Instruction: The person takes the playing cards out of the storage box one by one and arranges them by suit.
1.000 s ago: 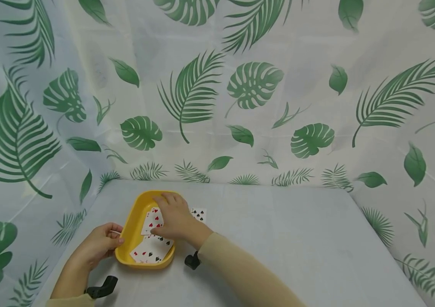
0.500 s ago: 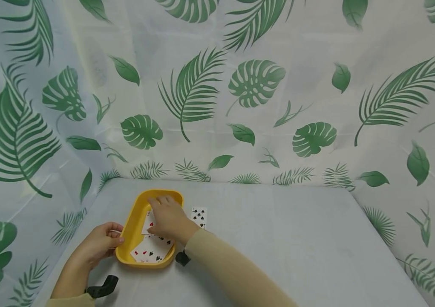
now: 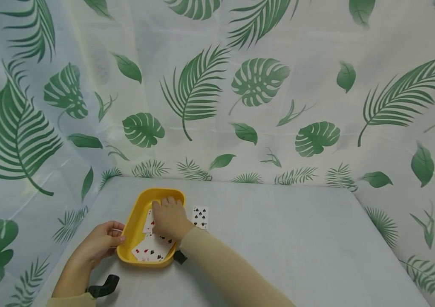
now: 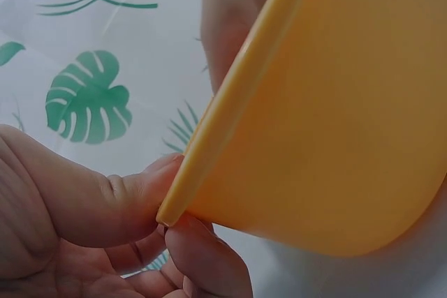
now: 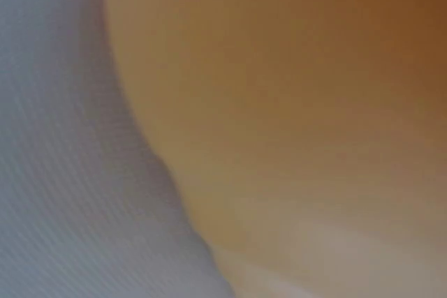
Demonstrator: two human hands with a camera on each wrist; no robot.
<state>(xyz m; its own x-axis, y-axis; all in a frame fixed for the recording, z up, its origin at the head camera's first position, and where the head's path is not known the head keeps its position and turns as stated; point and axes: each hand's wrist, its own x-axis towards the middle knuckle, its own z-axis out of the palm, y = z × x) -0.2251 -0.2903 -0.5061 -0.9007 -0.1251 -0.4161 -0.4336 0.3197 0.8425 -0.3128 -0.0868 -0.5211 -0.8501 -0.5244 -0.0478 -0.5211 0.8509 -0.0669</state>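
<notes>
Playing cards (image 3: pixel 150 247) lie under your right hand (image 3: pixel 170 218), the nearer one, at lower left of the frame; I can't tell whether its fingers pinch any. Around them, the yellow tray (image 3: pixel 134 224) slants lengthwise toward upper right, your left hand (image 3: pixel 103 241) pinching its left rim.

Suit signs, head view: the card (image 3: pixel 200 217) on the counter (image 3: pixel 278 238), just beside the tray (image 3: pixel 134 219), bears several black spade pips; its corner figure is too small to read with certainty. Within the tray, a partly hidden upper card (image 3: pixel 148 222) shows a red heart; the lower cards (image 3: pixel 150 247) show red and black pips, their corner indices illegible.
</notes>
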